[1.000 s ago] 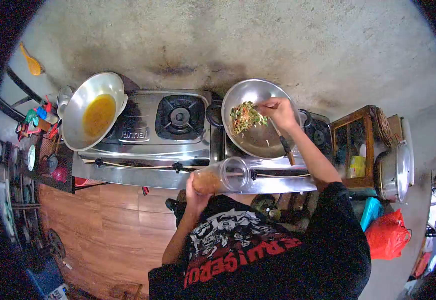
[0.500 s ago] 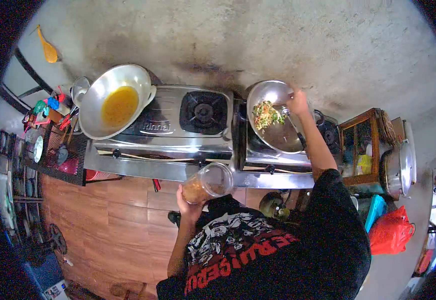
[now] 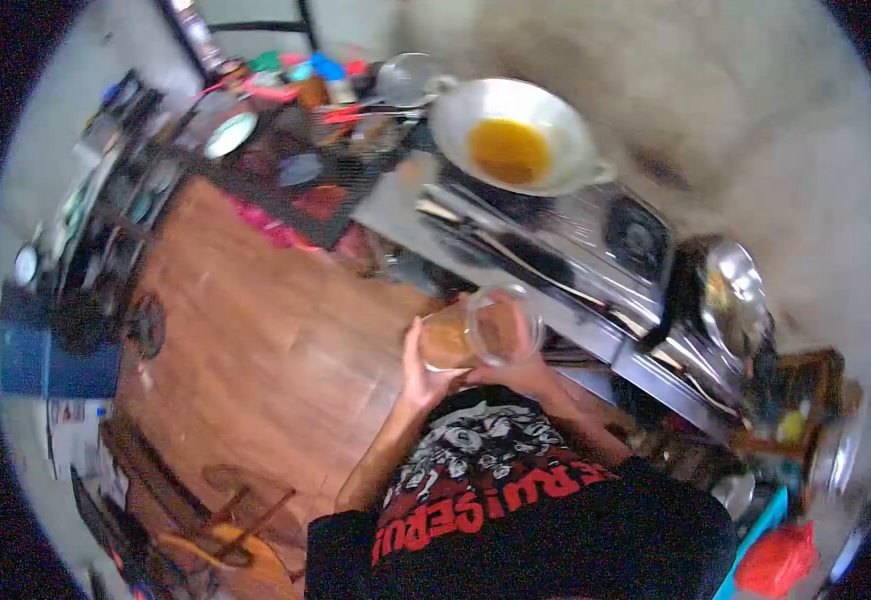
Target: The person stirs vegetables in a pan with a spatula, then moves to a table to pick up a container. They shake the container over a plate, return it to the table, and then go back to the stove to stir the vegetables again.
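— Wooden floor fills the near left of the blurred view; where is the jar against that?

— Right at the chest. Both hands are closed on a clear plastic jar part full of brownish stuff. Left hand wraps its base end; right hand cups it from below, nearer the open mouth.

— How does it lie?

— On its side, long axis running left to right, mouth towards the right and tipped up at the camera. Neither hand is nearer; both are touching it.

— And beyond?

— Just past the jar is the steel counter with the gas stove. A wok with yellow oil sits at its far left end; a second pan is off to the right, well apart from the hands. Cluttered shelves lie farthest, too smeared to read
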`<state>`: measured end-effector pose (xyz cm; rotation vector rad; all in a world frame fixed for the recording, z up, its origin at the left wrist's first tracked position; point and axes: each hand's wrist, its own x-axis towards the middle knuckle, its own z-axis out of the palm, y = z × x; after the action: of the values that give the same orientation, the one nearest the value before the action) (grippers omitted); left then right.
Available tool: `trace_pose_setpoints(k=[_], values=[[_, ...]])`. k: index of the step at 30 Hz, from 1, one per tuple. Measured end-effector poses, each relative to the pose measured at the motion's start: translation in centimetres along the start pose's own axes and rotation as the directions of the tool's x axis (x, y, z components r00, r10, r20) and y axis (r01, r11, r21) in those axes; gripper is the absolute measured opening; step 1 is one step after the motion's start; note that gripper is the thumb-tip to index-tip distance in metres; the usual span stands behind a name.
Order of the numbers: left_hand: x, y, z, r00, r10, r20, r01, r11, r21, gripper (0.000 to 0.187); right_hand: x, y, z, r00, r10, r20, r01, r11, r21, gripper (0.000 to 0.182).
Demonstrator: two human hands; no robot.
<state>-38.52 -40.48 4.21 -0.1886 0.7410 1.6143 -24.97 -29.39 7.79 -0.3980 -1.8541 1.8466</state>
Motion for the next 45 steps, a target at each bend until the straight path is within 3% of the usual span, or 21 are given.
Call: trace_pose_setpoints(k=[3, 5, 6, 8, 9, 11, 13, 15, 16, 17, 20, 25, 28, 30, 32, 34, 35, 37, 38, 41, 45], values=[[-1.1, 5.4, -3.5, 0.998, 0.046, 0.042, -0.047, 0.998, 0.036, 0.065, 5.6, 0.5, 4.9, 0.999, -0.040, 0.023, 0.037, 0.990, 0.133, 0.110], [-1.4, 8.0, -5.2, 0.981, 0.191, -0.032, -0.191, 0.982, 0.006, 0.059, 8.3, 0.2, 7.0, 0.992, -0.119, 0.037, 0.121, 0.991, -0.063, 0.107], [-1.0, 9.5, -7.5, 0.912, 0.384, -0.146, -0.366, 0.921, 0.135, 0.056, 9.8, 0.0, 7.8, 0.996, 0.028, 0.084, -0.029, 1.000, 0.005, 0.106], [-1.8, 13.6, -7.6, 0.680, 0.699, -0.220, -0.641, 0.713, 0.283, 0.052, 13.0, -0.2, 9.8, 0.987, 0.054, 0.152, -0.062, 0.997, 0.049, 0.105], [-2.7, 16.2, -7.0, 0.665, 0.711, -0.230, -0.652, 0.702, 0.286, 0.052, 14.8, -0.1, 10.8, 0.976, 0.083, 0.201, -0.102, 0.991, 0.086, 0.104], [-4.1, 20.6, -6.4, 0.417, 0.907, -0.053, -0.729, 0.369, 0.577, 0.052, 18.3, 0.9, 12.4, 0.959, 0.083, 0.272, -0.068, 0.996, -0.064, 0.103], [-5.2, 24.4, -5.3, 0.372, 0.928, -0.022, -0.715, 0.301, 0.631, 0.060, 21.6, 1.8, 14.5, 0.935, 0.091, 0.342, -0.020, 0.978, -0.207, 0.102], [-5.1, 28.4, -5.2, 0.296, 0.937, 0.187, -0.642, 0.050, 0.765, 0.065, 25.6, 2.4, 16.8, 0.909, -0.070, 0.412, 0.312, 0.769, -0.558, 0.097], [-4.4, 30.8, -5.6, 0.226, 0.935, 0.274, -0.583, -0.096, 0.807, 0.068, 28.3, 2.3, 17.9, 0.864, -0.089, 0.496, 0.376, 0.769, -0.516, 0.098], [-3.9, 32.8, -5.6, 0.222, 0.937, 0.269, -0.571, -0.099, 0.815, 0.068, 30.5, 2.7, 19.0, 0.859, -0.092, 0.504, 0.379, 0.776, -0.504, 0.098], [-2.7, 38.0, -4.8, 0.383, 0.856, 0.347, -0.198, -0.290, 0.936, 0.066, 36.5, 3.7, 21.6, 0.833, -0.189, 0.520, 0.474, 0.728, -0.495, 0.092], [-1.1, 45.8, -4.4, 0.387, 0.893, 0.229, -0.083, -0.214, 0.973, 0.063, 44.9, 3.2, 25.8, 0.848, -0.097, 0.521, 0.420, 0.722, -0.550, 0.095], [0.5, 50.6, -5.3, 0.341, 0.899, 0.275, 0.020, -0.299, 0.954, 0.062, 49.5, 2.3, 28.7, 0.867, -0.083, 0.491, 0.427, 0.631, -0.648, 0.096], [1.6, 53.5, -6.9, 0.357, 0.917, 0.180, 0.052, -0.212, 0.976, 0.061, 52.2, 3.2, 30.4, 0.859, -0.152, 0.490, 0.474, 0.599, -0.646, 0.096], [2.0, 57.2, -8.0, 0.400, 0.891, 0.213, 0.016, -0.239, 0.971, 0.060, 54.9, 4.0, 32.5, 0.847, -0.215, 0.486, 0.514, 0.563, -0.647, 0.096], [2.1, 61.1, -9.3, 0.437, 0.863, 0.253, -0.028, -0.268, 0.963, 0.058, 57.5, 4.6, 34.6, 0.877, -0.113, 0.468, 0.373, 0.772, -0.514, 0.095], [2.1, 63.4, -10.1, 0.501, 0.806, 0.316, -0.110, -0.303, 0.947, 0.057, 59.0, 4.6, 35.7, 0.879, -0.115, 0.463, 0.376, 0.765, -0.523, 0.095], [1.9, 67.7, -11.7, 0.558, 0.735, 0.385, -0.197, -0.333, 0.922, 0.055, 61.8, 4.0, 38.1, 0.853, -0.026, 0.521, 0.226, 0.919, -0.324, 0.098], [1.7, 69.7, -12.4, 0.591, 0.677, 0.438, -0.292, -0.327, 0.899, 0.054, 62.9, 3.6, 39.2, 0.840, 0.118, 0.529, 0.025, 0.967, -0.255, 0.100], [1.9, 75.7, -14.1, 0.614, 0.555, 0.562, -0.414, -0.381, 0.827, 0.056, 67.2, 4.8, 41.7, 0.753, 0.053, 0.656, 0.025, 0.994, -0.108, 0.101], [3.8, 82.8, -13.6, 0.665, 0.270, 0.697, -0.629, -0.302, 0.717, 0.063, 70.4, 9.2, 42.1, 0.668, 0.229, 0.708, -0.288, 0.957, -0.037, 0.102]])
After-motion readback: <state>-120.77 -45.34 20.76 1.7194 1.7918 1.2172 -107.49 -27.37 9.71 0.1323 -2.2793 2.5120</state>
